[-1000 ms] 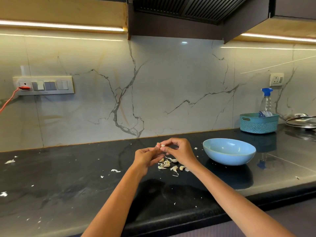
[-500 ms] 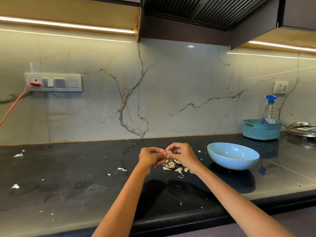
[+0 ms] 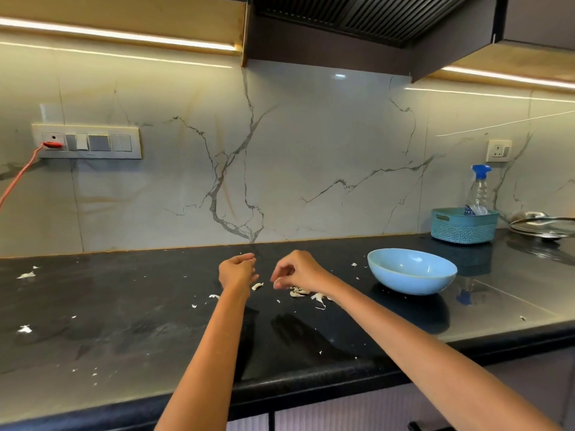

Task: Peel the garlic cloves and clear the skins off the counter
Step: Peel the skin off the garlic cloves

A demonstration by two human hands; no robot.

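Note:
My left hand (image 3: 237, 270) hovers over the black counter (image 3: 130, 309) with its back to me and its fingers curled; what it holds is hidden. My right hand (image 3: 300, 270) is a short gap to the right, and its fingertips pinch a small white piece of garlic (image 3: 276, 283). A loose skin (image 3: 257, 286) lies between the hands. A small heap of skins and cloves (image 3: 300, 292) sits just under my right wrist. The light blue bowl (image 3: 412, 270) stands to the right of both hands.
White skin scraps (image 3: 26, 275) are scattered over the counter's left part, with more bits near the front edge. A teal basket (image 3: 463, 225) with a spray bottle (image 3: 480, 188) and a glass lid (image 3: 543, 227) stand at the back right. A red cable (image 3: 18, 178) hangs from the wall socket.
My hands, joined on one garlic clove before, have pulled apart; the left moved left. A loose skin now lies between them.

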